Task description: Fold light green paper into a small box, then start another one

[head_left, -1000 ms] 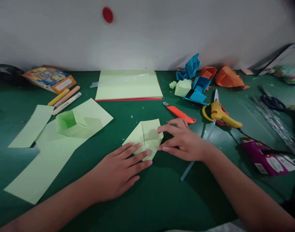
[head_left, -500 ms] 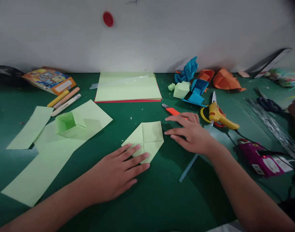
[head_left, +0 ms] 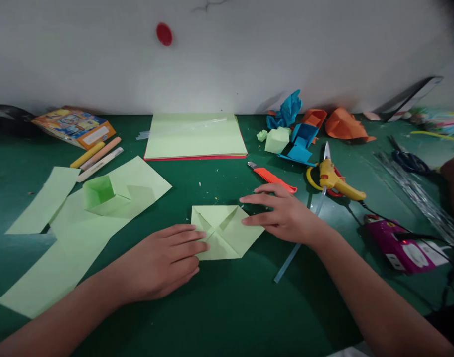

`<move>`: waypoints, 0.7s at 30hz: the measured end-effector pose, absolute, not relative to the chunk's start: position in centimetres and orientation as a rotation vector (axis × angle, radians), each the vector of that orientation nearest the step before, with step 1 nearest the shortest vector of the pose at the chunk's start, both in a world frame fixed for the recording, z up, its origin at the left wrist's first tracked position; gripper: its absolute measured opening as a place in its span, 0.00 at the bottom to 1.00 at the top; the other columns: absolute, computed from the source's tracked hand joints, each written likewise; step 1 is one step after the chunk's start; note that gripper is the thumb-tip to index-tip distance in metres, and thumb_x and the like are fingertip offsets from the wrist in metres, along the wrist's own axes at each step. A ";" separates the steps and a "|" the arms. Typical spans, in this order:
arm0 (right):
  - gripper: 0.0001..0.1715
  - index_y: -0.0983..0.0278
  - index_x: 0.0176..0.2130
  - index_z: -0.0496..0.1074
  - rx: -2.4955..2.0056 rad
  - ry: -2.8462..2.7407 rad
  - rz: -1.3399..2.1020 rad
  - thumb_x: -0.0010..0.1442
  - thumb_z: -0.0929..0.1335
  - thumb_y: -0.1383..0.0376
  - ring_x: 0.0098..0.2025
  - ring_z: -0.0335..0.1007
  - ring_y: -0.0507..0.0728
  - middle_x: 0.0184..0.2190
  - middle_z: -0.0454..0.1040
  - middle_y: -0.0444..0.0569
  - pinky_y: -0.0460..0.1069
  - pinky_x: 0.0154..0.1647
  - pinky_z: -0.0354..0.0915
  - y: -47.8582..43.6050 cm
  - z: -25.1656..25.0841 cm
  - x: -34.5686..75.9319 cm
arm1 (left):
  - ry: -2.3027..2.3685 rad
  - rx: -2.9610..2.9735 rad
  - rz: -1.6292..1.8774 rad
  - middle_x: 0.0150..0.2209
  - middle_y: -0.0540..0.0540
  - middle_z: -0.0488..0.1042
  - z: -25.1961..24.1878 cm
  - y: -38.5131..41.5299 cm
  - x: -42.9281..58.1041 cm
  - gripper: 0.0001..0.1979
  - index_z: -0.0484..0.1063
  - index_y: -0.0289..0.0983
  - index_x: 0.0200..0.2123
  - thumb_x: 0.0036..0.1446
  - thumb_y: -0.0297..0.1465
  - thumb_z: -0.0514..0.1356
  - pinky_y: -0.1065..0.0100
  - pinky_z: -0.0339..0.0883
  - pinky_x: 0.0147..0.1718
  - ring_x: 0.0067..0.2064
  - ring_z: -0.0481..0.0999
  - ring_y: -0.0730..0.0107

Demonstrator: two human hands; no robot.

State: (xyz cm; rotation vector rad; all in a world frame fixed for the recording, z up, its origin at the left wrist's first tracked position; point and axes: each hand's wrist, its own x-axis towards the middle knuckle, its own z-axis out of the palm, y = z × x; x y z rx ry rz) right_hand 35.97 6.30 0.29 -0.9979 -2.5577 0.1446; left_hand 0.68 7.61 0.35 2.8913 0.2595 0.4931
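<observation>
A folded piece of pale green paper [head_left: 227,238] lies on the green tabletop between my hands, with flaps meeting at a creased centre and a point toward the right. The fingers of my left hand [head_left: 163,263] rest stretched out over its left edge. My right hand [head_left: 282,215] is at its upper right side, fingers apart, their tips on or just over the paper. Just beyond the right hand lies an orange box cutter [head_left: 273,178]. A translucent glue stick [head_left: 286,265] runs under the right wrist from the yellow glue gun [head_left: 338,181].
At left, an open green paper box [head_left: 100,193] sits on green paper sheets [head_left: 81,258], near markers [head_left: 96,157]. A stack of green paper [head_left: 193,136] lies at the back. Folded blue paper [head_left: 303,141], scissors [head_left: 326,151] and a purple device [head_left: 398,245] are on the right.
The folded paper has turned, so its pointed end now faces right. My left hand has shifted slightly left, and my right hand has moved left and down onto or over the paper's edge.
</observation>
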 end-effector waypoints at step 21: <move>0.17 0.56 0.44 0.82 -0.885 -2.620 0.591 0.62 0.68 0.71 0.59 0.66 0.63 0.56 0.78 0.48 0.61 0.59 0.61 4.1 1.8 32.9 | 0.375 2.886 0.529 0.54 0.41 0.80 -0.1 8.5 0.6 0.11 0.78 0.35 0.48 0.67 0.24 0.57 0.55 0.71 0.63 0.59 0.78 0.59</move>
